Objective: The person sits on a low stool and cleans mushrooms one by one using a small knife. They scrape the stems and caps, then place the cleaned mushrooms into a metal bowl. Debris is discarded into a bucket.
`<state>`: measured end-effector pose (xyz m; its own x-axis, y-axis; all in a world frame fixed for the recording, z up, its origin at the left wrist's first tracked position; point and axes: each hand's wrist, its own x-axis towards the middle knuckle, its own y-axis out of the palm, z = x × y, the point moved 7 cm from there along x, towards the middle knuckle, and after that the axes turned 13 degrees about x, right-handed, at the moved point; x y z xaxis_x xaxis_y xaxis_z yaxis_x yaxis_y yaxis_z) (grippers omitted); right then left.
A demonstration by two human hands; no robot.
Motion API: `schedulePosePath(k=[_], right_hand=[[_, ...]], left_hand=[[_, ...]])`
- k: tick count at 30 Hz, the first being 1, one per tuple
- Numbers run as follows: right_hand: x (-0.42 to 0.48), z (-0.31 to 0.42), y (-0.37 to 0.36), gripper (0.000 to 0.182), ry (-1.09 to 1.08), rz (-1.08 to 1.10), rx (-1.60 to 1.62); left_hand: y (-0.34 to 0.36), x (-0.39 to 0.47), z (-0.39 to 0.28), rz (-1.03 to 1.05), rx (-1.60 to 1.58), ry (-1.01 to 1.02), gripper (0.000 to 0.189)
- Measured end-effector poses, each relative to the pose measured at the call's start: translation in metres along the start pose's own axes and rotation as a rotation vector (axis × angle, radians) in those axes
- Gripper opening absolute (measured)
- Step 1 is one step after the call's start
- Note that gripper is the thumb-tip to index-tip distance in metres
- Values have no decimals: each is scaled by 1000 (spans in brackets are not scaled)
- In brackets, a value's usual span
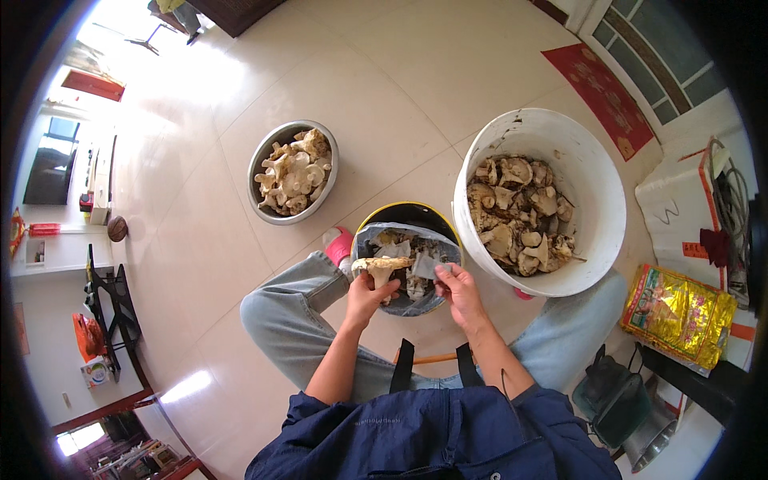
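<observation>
My left hand grips a pale mushroom by its stem, with the broad cap facing away from me. Between the thumb and fingers of my right hand is a small flat grey piece; whether it is a blade or cloth I cannot tell. Both hands are over a waste bin with a yellow rim and a grey plastic liner. Mushroom scraps and crumpled white pieces lie inside the liner. The grey piece is close to the right edge of the mushroom cap.
Beyond the bin to the left, a metal bowl holds several pale mushrooms. A large white bucket with dirt-covered mushrooms stands close on the right. Further right are a gold package and a coiled cable. A basketball rests on the tiled floor.
</observation>
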<state>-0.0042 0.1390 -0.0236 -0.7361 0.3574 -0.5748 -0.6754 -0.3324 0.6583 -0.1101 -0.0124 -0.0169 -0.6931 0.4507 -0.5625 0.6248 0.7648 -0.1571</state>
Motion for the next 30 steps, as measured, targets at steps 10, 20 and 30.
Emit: schedulePosePath(k=[10,20,30], right_hand=[[6,-1,-39,13,15,-263,-60],[2,-16,-12,10,284,-19,-37],[0,-14,13,12,148,113,-3]], left_hand=[[6,1,19,174,-81,-196,34],[10,5,17,218,-85,-37,35],[4,8,25,171,-143,-41,32]])
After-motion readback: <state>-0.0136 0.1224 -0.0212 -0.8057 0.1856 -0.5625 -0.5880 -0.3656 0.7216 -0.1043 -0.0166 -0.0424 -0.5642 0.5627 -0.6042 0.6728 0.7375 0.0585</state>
